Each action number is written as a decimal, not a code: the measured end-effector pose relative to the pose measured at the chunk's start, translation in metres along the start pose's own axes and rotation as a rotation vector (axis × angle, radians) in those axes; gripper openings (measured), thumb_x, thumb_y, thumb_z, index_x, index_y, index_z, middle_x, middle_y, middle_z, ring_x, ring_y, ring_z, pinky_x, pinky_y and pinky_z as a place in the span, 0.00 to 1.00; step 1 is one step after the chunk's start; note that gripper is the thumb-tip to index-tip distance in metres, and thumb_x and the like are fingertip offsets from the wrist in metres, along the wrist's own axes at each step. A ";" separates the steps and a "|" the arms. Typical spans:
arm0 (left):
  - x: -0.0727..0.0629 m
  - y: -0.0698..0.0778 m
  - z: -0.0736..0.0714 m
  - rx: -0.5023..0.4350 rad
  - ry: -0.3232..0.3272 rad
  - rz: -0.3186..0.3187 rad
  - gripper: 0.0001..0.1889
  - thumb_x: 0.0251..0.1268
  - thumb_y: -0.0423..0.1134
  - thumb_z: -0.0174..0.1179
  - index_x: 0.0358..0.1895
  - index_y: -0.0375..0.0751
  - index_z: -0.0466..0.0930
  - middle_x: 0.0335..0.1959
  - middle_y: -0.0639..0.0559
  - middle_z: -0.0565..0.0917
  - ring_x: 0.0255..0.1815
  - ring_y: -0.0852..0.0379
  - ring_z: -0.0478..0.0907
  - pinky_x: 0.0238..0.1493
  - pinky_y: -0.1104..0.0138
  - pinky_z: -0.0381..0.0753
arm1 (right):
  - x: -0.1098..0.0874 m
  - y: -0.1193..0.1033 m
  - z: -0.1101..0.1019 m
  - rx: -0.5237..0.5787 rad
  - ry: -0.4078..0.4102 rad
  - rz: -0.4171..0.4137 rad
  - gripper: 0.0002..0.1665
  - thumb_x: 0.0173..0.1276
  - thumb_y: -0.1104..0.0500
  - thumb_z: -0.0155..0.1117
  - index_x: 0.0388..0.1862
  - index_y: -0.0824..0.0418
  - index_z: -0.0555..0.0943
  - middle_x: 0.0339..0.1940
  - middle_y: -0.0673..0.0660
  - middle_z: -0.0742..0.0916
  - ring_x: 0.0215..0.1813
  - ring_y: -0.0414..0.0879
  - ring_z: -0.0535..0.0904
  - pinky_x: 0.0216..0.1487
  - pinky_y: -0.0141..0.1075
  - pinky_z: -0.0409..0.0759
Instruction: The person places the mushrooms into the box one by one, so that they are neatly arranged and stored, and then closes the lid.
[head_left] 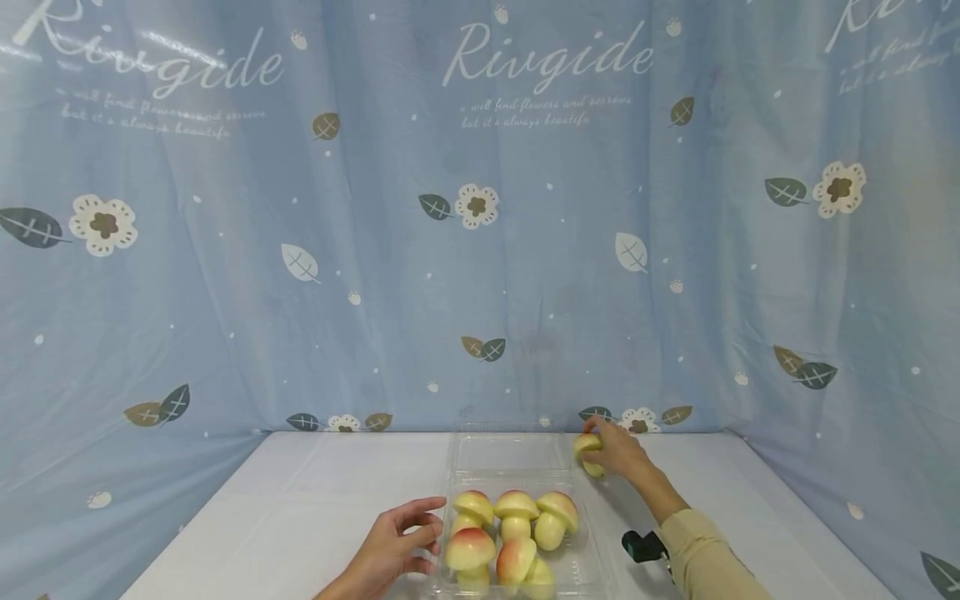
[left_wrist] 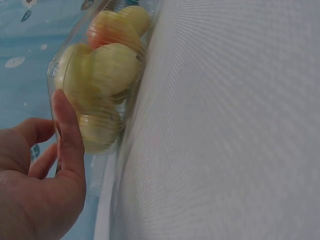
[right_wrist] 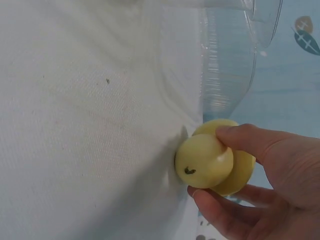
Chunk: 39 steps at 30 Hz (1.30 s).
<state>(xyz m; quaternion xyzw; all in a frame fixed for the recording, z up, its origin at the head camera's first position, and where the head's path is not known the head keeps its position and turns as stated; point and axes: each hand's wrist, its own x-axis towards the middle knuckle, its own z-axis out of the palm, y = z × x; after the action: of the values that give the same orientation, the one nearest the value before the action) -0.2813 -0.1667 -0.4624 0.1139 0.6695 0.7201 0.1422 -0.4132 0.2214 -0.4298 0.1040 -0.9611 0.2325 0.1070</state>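
Note:
My right hand (head_left: 618, 448) grips a yellow toy mushroom (right_wrist: 205, 160) with a reddish cap, thumb on one side and fingers on the other. In the right wrist view its rounded stem end, with a small dark mark, faces the camera, low by the white table. Several similar mushrooms (head_left: 516, 505) lie in a clear plastic box (head_left: 588, 567) at the front middle. At the box's left side is my left hand (head_left: 393, 542), its fingers loosely bent and thumb apart. The left wrist view shows that thumb (left_wrist: 70, 135) against the box wall, with fingertips right at the rim.
The box's clear lid (head_left: 510, 454) lies folded back toward the curtain. A small black object (head_left: 643, 546) shows beside the right sleeve (head_left: 705, 554). White cloth covers the table (head_left: 337, 475), and a blue patterned curtain (head_left: 480, 275) hangs around its back and sides.

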 end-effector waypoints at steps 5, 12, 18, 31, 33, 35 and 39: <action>-0.001 0.001 0.000 -0.006 -0.005 0.000 0.32 0.68 0.40 0.62 0.71 0.31 0.63 0.44 0.52 0.78 0.36 0.60 0.79 0.32 0.69 0.86 | -0.002 0.001 -0.002 0.000 -0.017 0.012 0.23 0.59 0.57 0.74 0.51 0.56 0.75 0.42 0.56 0.85 0.39 0.48 0.78 0.36 0.45 0.75; 0.000 0.000 -0.001 -0.022 -0.012 -0.011 0.33 0.68 0.41 0.62 0.72 0.31 0.63 0.44 0.52 0.78 0.36 0.60 0.80 0.32 0.69 0.86 | -0.005 0.003 -0.003 -0.025 -0.022 -0.006 0.23 0.58 0.56 0.75 0.51 0.57 0.78 0.47 0.59 0.86 0.45 0.54 0.81 0.42 0.51 0.79; 0.000 0.000 -0.001 -0.022 -0.010 -0.016 0.33 0.68 0.41 0.62 0.72 0.32 0.63 0.44 0.51 0.78 0.36 0.60 0.80 0.32 0.69 0.86 | -0.010 0.002 -0.005 -0.037 -0.021 -0.033 0.23 0.59 0.57 0.75 0.53 0.58 0.81 0.51 0.60 0.86 0.50 0.58 0.82 0.46 0.55 0.80; 0.000 0.000 -0.001 -0.020 0.000 -0.007 0.32 0.68 0.40 0.62 0.71 0.32 0.64 0.45 0.51 0.78 0.36 0.60 0.80 0.33 0.69 0.86 | -0.026 0.002 -0.013 0.011 0.003 -0.051 0.21 0.56 0.54 0.76 0.49 0.56 0.82 0.40 0.55 0.86 0.41 0.50 0.80 0.37 0.47 0.78; 0.000 0.000 0.000 -0.021 -0.001 -0.008 0.32 0.68 0.40 0.62 0.71 0.32 0.64 0.45 0.51 0.78 0.36 0.60 0.80 0.33 0.69 0.86 | -0.029 0.004 -0.014 0.024 0.002 -0.056 0.21 0.56 0.54 0.76 0.48 0.56 0.82 0.39 0.54 0.85 0.40 0.48 0.80 0.35 0.46 0.77; 0.000 0.000 0.000 -0.019 -0.003 -0.007 0.32 0.68 0.40 0.61 0.71 0.32 0.64 0.45 0.51 0.78 0.36 0.60 0.79 0.33 0.69 0.86 | -0.032 0.005 -0.014 0.034 0.002 -0.063 0.22 0.56 0.54 0.77 0.48 0.56 0.82 0.38 0.53 0.85 0.39 0.47 0.79 0.34 0.44 0.76; 0.001 -0.001 0.000 -0.011 -0.003 -0.002 0.32 0.68 0.39 0.61 0.71 0.32 0.63 0.44 0.51 0.78 0.36 0.60 0.79 0.33 0.68 0.86 | -0.035 0.008 -0.014 0.048 0.004 -0.072 0.22 0.55 0.54 0.77 0.48 0.55 0.82 0.38 0.53 0.85 0.38 0.45 0.78 0.33 0.41 0.75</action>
<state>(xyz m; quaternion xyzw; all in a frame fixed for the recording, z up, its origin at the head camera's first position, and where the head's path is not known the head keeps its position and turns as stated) -0.2820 -0.1668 -0.4631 0.1136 0.6655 0.7235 0.1442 -0.3793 0.2404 -0.4299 0.1406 -0.9507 0.2515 0.1148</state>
